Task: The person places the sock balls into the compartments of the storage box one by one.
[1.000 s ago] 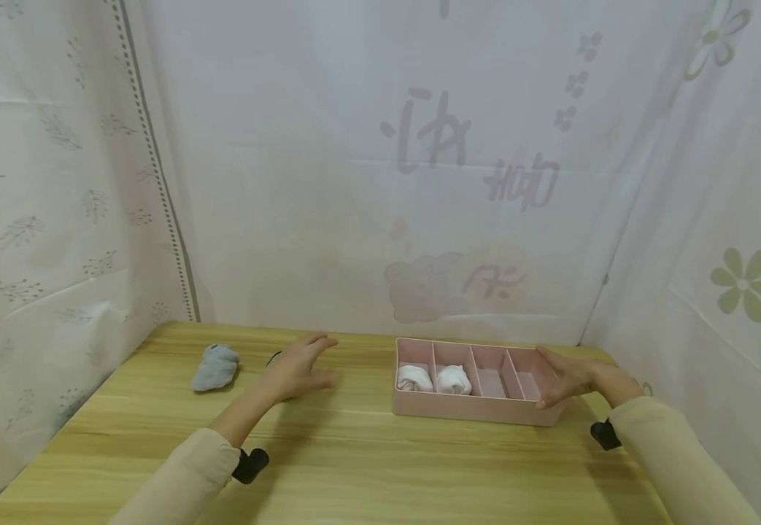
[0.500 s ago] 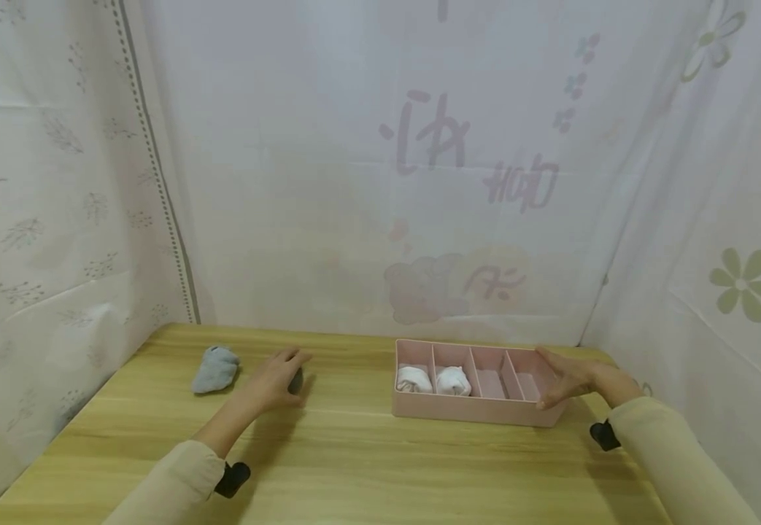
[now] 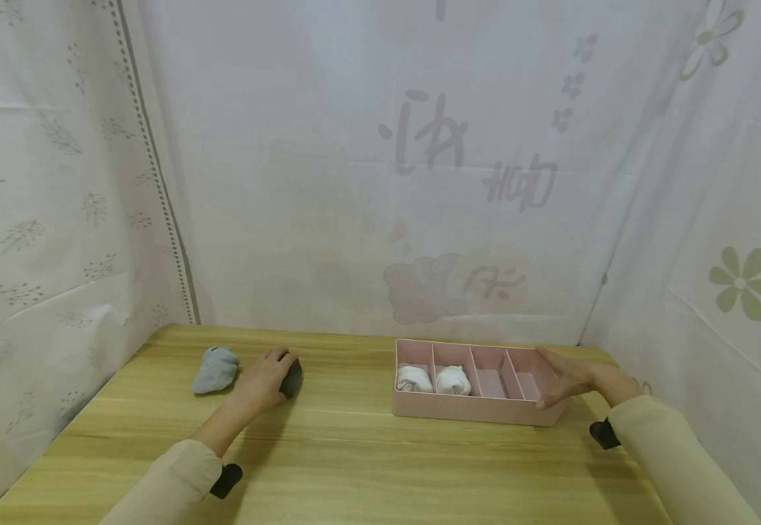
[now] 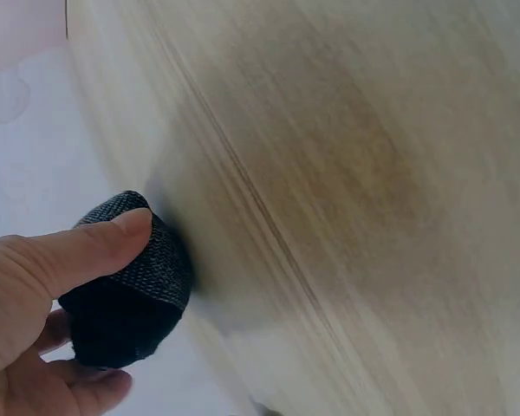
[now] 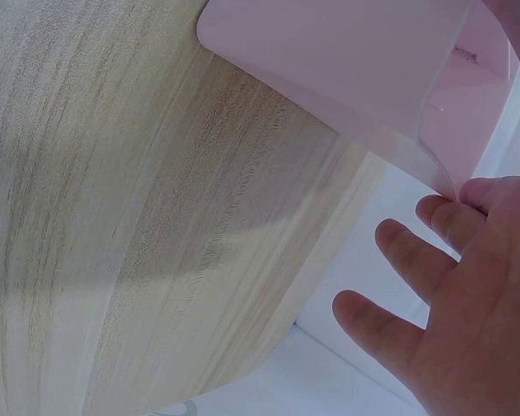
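Note:
A rolled black and dark grey sock (image 4: 143, 290) is pinched between the thumb and fingers of my left hand (image 3: 264, 380), low over the left half of the table. Just left of that hand lies a light grey rolled sock (image 3: 216, 370). My right hand (image 3: 573, 379) holds the right end of a pink divided box (image 3: 478, 410), thumb at the front wall and index finger at the back corner. In the right wrist view its other fingers spread out past the rim. Two white rolled socks (image 3: 414, 379) sit in the box's two left compartments, one in each.
The wooden table (image 3: 354, 467) ends at a pale printed curtain (image 3: 301, 219) at the back. More curtain hangs close on the left and right sides. Bare compartments show in the right part of the box.
My left hand has moved left and down to the dark sock and now grips it, its fingers closer together than before. The right hand and the box have stayed in place.

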{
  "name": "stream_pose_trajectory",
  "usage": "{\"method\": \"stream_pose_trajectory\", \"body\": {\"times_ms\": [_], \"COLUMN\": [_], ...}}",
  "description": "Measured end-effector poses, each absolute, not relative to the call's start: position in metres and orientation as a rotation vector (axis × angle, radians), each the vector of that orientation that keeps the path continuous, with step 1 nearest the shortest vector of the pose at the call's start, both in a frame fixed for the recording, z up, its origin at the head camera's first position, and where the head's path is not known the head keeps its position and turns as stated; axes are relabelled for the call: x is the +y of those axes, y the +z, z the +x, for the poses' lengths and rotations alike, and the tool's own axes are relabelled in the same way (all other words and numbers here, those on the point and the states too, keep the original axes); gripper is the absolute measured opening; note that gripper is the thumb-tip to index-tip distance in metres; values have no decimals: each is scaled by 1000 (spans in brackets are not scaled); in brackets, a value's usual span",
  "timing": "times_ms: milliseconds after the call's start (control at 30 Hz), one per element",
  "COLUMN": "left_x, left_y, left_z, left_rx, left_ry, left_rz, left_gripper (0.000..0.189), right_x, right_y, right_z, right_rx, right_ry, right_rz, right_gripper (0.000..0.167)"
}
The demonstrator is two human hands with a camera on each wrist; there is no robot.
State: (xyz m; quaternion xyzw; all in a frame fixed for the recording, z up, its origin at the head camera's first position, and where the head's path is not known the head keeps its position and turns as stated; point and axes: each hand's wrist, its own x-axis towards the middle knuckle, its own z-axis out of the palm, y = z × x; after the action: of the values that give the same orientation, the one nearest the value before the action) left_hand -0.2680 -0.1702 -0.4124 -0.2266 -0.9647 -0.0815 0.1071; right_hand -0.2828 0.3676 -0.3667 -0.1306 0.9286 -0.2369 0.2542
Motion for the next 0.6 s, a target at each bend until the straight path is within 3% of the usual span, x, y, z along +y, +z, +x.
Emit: {"method": "stream_pose_trajectory", "body": {"times_ms": [600], "left_x": [-172], "left_y": [-419], "left_z": [-276], "left_rx": [-2908], "left_ry": [-361], "left_rz": [-577], "left_gripper": [67], "right_x": [369], "right_y": [-368], "right_z": [-284], "right_rx": [2525], "right_ry": [-652], "right_rz": [-365], "right_gripper": [123]}}
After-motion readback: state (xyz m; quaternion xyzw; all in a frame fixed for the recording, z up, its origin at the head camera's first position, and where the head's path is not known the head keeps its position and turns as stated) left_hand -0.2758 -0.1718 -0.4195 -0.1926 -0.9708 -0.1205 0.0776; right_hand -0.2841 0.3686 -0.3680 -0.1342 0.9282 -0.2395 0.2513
